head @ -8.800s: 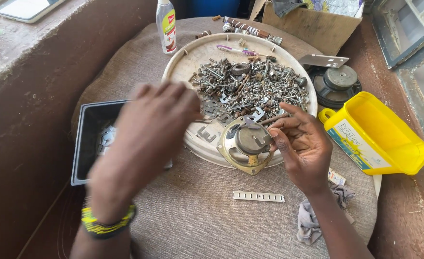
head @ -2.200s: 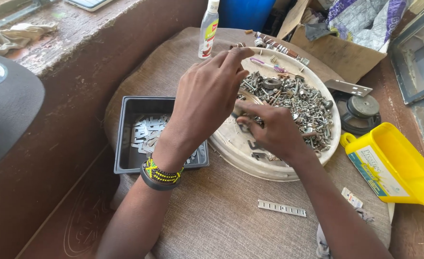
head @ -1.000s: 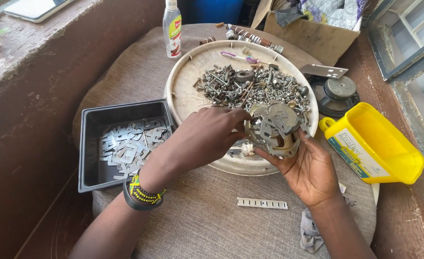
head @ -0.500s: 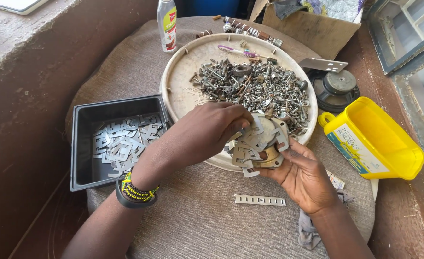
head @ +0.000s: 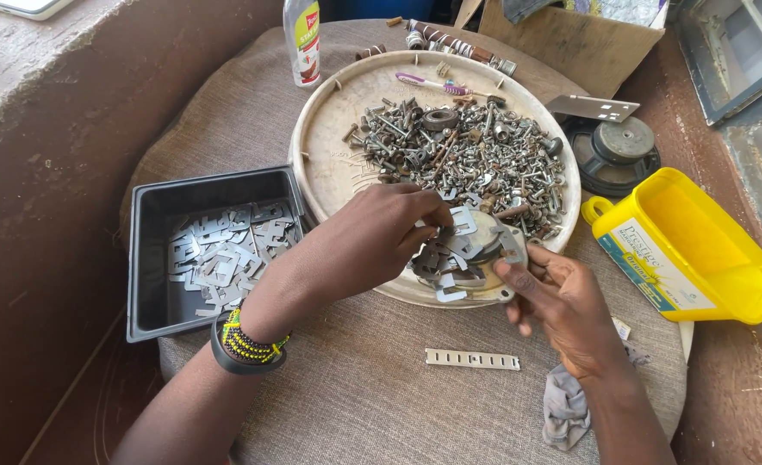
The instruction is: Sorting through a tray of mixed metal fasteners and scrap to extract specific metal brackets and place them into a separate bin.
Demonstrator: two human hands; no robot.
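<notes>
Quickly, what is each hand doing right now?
Left hand: fingers pinched on a metal plate.
Right hand: holding the stack of plates.

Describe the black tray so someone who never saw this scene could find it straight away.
On the grey cloth-covered table, look left of the big round cream tray heaped with screws. The black tray sits beyond the left hand: the only square, dark container, holding flat silvery metal plates.

A yellow plastic jug (head: 687,250) lies on its side at the right of the cloth-covered surface (head: 355,396). Behind it sit a dark round speaker (head: 613,151) and a cardboard box (head: 570,39). A small bottle (head: 301,41) stands at the far edge, and a slotted metal strip (head: 472,359) lies near a grey rag (head: 562,409).
</notes>
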